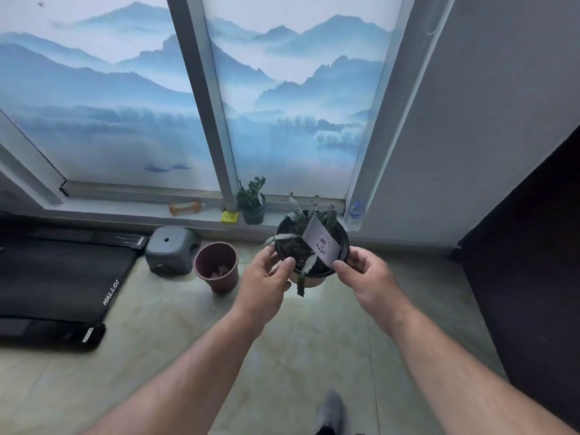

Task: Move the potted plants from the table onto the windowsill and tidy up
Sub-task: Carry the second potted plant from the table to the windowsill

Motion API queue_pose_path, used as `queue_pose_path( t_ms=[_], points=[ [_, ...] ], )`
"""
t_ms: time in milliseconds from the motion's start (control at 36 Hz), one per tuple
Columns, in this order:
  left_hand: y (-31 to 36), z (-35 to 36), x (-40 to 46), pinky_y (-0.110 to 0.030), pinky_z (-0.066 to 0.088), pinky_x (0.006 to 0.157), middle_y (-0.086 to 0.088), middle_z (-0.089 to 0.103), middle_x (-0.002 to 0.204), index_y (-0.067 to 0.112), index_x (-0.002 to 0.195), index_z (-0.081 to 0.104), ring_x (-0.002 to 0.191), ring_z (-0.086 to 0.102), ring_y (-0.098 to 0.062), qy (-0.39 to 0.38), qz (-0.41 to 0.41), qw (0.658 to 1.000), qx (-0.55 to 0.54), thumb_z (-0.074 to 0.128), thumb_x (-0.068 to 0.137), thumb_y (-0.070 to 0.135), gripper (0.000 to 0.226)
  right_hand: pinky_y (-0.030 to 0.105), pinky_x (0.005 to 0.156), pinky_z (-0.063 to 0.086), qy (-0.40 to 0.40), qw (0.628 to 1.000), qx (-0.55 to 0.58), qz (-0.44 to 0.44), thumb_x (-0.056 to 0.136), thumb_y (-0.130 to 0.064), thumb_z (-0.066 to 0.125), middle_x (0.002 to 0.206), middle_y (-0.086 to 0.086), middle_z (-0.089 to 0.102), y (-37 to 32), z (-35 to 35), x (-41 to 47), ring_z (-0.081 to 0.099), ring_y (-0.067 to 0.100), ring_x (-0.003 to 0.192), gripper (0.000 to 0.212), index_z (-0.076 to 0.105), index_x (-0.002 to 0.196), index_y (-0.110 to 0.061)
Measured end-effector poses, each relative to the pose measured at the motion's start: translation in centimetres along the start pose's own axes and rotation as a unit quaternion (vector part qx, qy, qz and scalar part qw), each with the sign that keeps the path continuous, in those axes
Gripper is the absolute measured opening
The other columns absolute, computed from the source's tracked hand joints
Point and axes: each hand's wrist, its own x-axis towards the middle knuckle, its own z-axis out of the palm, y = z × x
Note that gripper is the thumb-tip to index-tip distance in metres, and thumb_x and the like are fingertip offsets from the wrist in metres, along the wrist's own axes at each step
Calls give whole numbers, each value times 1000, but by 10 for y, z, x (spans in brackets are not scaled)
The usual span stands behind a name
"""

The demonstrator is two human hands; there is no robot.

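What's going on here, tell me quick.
A person is carrying a black round plastic pot of drooping green succulent toward the windowsill, left hand and right hand gripping opposite sides of its rim. A white printed card is stuck in the soil. One small dark-potted leafy plant already stands on the sill. A reddish-brown plastic pot sits on the floor below.

Both bare forearms reach forward toward twelve o'clock. The left hand and right hand each curl their grip, thumbs on top, around something held between them.
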Motion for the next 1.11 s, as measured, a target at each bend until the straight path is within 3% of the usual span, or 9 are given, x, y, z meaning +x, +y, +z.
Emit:
queue_pose_path(
  t_ms=[111,222,306,528,639,806,1028,1111],
  points=[
    [1,7,56,-45,55,95,4,71,123,26,125,61,114,67,-16,7,-12,1000,2,59,100,12,29,23,88,52,-9,1000,-1,5,96,-5,66,109,1,79,4,-3,61,72,7,101,20,70,114,-15],
    [4,22,120,-39,54,87,1,71,121,27,119,62,105,67,-13,26,-26,999,0,59,100,10,26,33,98,53,-28,999,-1,16,96,-4,66,112,2,79,7,-12,137,72,14,107,22,70,115,-14],
    [6,33,166,-37,56,86,-1,71,121,22,128,59,101,68,-11,45,-43,998,0,60,99,11,31,28,96,54,-34,999,-5,22,96,-2,66,111,0,79,5,-17,185,72,12,106,24,70,114,-17],
    [10,44,269,-33,57,89,19,69,112,39,106,59,109,66,-5,54,-55,997,0,61,98,10,30,16,89,53,-50,997,-58,30,97,-2,65,112,-2,79,2,-21,293,72,5,104,25,70,119,-13],
    [11,37,321,-22,57,83,32,73,93,38,100,60,94,68,9,46,-52,998,3,60,99,7,31,14,87,53,-53,995,-81,38,97,-2,65,113,-4,79,7,-11,346,72,6,106,26,71,120,-13],
    [-1,13,410,-40,55,99,26,74,101,41,103,65,98,70,4,31,-58,997,29,62,98,12,30,13,91,52,-51,991,-103,62,97,-3,65,117,-3,77,22,13,427,71,8,111,29,70,124,-12],
    [-28,-14,518,-40,53,101,40,69,93,45,97,58,93,65,16,20,-78,996,43,62,98,11,34,13,92,52,-38,989,-104,98,96,2,63,119,-3,77,60,45,526,70,7,113,34,67,127,-13],
    [-58,-20,567,-39,53,101,36,71,98,43,100,62,97,66,13,22,-88,995,52,63,98,12,31,7,86,50,-36,988,-106,110,96,4,63,118,-6,75,89,54,571,69,-5,106,35,66,126,-14]
  ],
)
